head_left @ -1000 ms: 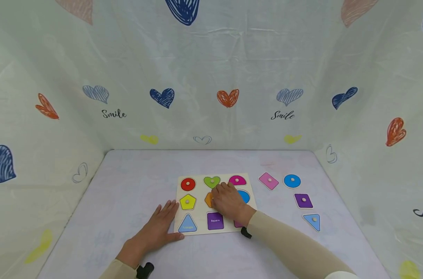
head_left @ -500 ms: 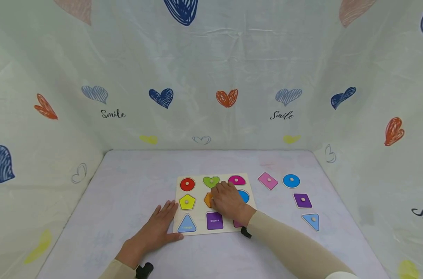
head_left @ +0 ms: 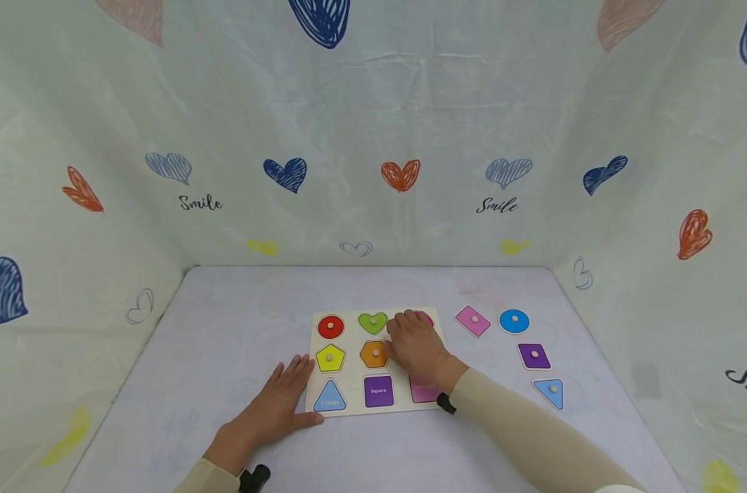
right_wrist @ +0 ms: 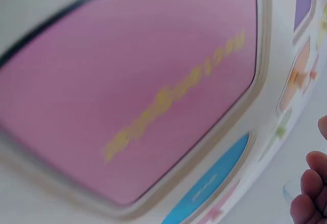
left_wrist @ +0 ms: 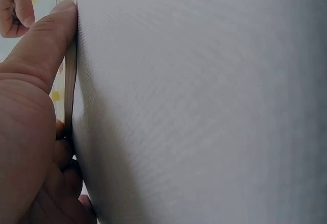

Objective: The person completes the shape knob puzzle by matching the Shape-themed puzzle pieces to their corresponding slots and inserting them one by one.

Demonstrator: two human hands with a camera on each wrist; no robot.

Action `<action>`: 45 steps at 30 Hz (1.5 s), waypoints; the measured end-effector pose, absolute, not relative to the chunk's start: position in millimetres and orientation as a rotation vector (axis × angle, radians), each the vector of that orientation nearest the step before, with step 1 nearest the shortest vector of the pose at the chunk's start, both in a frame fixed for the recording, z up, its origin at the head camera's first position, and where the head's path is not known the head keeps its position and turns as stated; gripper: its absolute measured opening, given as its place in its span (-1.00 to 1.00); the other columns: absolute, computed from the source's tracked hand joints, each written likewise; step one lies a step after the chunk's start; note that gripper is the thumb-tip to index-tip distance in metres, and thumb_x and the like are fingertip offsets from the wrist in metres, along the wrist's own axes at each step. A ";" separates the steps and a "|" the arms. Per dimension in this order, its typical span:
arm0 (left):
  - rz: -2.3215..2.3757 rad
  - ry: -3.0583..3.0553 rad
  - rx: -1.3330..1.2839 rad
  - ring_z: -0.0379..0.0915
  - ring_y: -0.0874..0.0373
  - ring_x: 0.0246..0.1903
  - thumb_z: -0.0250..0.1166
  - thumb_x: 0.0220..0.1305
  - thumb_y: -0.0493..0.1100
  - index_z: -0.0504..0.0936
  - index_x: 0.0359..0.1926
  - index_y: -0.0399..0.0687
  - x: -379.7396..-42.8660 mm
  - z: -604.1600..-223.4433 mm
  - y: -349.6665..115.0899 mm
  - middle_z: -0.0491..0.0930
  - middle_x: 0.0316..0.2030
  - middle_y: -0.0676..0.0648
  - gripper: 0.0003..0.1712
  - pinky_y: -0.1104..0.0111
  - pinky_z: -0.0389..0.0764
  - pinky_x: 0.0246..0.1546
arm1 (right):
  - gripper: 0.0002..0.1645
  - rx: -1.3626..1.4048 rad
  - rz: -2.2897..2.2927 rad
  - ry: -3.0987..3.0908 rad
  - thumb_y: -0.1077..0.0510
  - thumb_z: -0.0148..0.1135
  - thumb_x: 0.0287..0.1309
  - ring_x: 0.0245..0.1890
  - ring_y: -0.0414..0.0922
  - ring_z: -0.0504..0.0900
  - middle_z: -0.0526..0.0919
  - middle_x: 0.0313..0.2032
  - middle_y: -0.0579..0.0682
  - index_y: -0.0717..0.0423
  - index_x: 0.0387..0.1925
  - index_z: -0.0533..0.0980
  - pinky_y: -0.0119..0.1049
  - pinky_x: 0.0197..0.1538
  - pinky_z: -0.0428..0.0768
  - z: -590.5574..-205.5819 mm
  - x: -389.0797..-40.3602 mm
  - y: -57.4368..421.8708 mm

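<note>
Shape puzzle board [head_left: 355, 396] lies flat on the pale bench [head_left: 225, 322], in front of the person, between the two hands. The left hand [head_left: 279, 396] is laid out flat with its fingers spread, fingertips at the board's left edge and the thumb against its near left corner; it grips nothing. The right hand [head_left: 418, 346] is over the right part of the board, just beside the orange hexagon [head_left: 373, 354]. Its fingers [right_wrist: 302, 209] are loosely bent, the thumb a little apart from them, and I see nothing held there, though the wrist view cuts them off.

Seated in the board, knobs up, are the hexagon, a red circle [head_left: 331, 326], a green heart [head_left: 373, 322], a yellow pentagon [head_left: 330, 357] and a magenta semicircle [head_left: 427, 317], which the right hand partly covers. Printed triangle [head_left: 329, 397], square [head_left: 378, 391], rectangle [right_wrist: 153, 81] and oval [right_wrist: 214, 175] places lie bare.

To the right of the board, on the bench, sit a loose pink rectangle [head_left: 472, 321], blue oval [head_left: 513, 321], purple square [head_left: 534, 356] and light-blue triangle [head_left: 548, 393], all knobbed. Behind hangs a heart-printed curtain [head_left: 361, 123].
</note>
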State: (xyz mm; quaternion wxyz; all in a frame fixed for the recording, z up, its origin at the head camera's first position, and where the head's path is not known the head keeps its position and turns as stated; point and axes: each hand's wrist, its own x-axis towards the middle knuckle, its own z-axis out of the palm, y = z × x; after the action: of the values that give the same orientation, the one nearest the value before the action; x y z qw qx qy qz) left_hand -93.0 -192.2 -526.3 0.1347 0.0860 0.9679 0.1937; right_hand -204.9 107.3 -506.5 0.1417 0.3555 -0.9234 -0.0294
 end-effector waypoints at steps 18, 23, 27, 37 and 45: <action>0.540 2.812 0.259 -0.16 -0.07 0.69 0.57 0.10 0.31 0.10 0.68 -0.06 -94.1 -525.5 -193.6 0.08 0.67 -0.09 0.31 -0.08 -0.13 0.67 | -0.56 0.753 -0.014 -2.768 -0.03 0.45 0.31 -0.07 0.05 0.56 0.64 -0.18 0.09 0.19 0.00 0.58 0.00 0.05 0.59 -496.9 -225.2 180.1; 0.531 2.814 0.256 -0.16 -0.06 0.69 0.56 0.10 0.31 0.09 0.68 -0.05 -94.2 -525.6 -193.5 0.06 0.68 -0.09 0.31 -0.06 -0.14 0.68 | -0.59 0.648 -0.007 -2.813 -0.01 0.44 0.33 -0.05 0.09 0.55 0.65 -0.17 0.12 0.21 -0.01 0.60 0.04 0.07 0.57 -495.5 -231.1 207.0; 0.542 2.814 0.255 -0.18 -0.05 0.69 0.56 0.10 0.32 0.09 0.68 -0.05 -94.5 -525.1 -193.7 0.06 0.68 -0.08 0.31 -0.07 -0.15 0.68 | -0.62 0.626 -0.018 -2.811 0.02 0.44 0.32 -0.09 0.12 0.54 0.65 -0.19 0.14 0.24 -0.05 0.60 0.05 0.01 0.57 -497.5 -235.8 230.7; 0.540 2.803 0.243 -0.17 -0.05 0.69 0.56 0.10 0.32 0.09 0.69 -0.02 -93.8 -526.1 -192.8 0.06 0.68 -0.07 0.31 -0.06 -0.15 0.68 | -0.70 0.568 -0.012 -2.780 0.17 0.36 0.31 -0.13 0.22 0.56 0.63 -0.24 0.22 0.35 -0.11 0.56 0.14 -0.05 0.53 -499.9 -242.3 289.2; 0.542 2.811 0.230 -0.16 -0.06 0.69 0.58 0.08 0.31 0.11 0.68 -0.02 -91.8 -527.0 -192.5 0.07 0.68 -0.07 0.31 -0.08 -0.14 0.67 | -0.70 0.507 -0.097 -2.855 0.17 0.28 0.36 -0.18 0.24 0.51 0.57 -0.24 0.27 0.39 -0.14 0.50 0.19 -0.10 0.57 -506.3 -242.5 327.3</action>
State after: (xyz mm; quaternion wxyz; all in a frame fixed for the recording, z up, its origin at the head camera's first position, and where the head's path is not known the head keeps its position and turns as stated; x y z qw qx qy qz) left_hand -91.8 -192.5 -527.0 0.1345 0.0793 0.9699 0.1870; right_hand -242.5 327.3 -506.3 0.1197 0.1733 -0.9770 -0.0332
